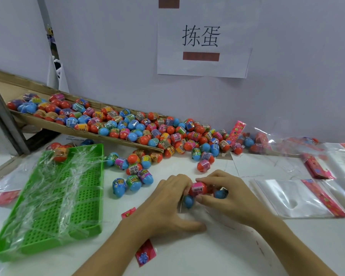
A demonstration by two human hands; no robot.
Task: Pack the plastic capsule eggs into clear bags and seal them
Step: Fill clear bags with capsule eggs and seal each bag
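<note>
Both hands meet at the table's middle around a small cluster of capsule eggs (pixel 199 189), red and blue with printed bands. My left hand (pixel 167 202) curls round the cluster's left side. Its right side is gripped by my right hand (pixel 225 194), thumb under and fingers over the top. A clear bag (pixel 189 216) with a red flowered strip lies under the hands, mostly hidden. A big heap of loose eggs (pixel 147 130) spills down a cardboard chute at the back. A smaller group of eggs (pixel 133 170) lies just left of my hands.
A green perforated tray (pixel 54 198) holding crumpled clear bags and one packed bag stands at the left. Flat clear bags with red strips (pixel 299 198) lie stacked at the right. More packed bags (pixel 299 144) sit at the back right. A paper sign hangs on the wall.
</note>
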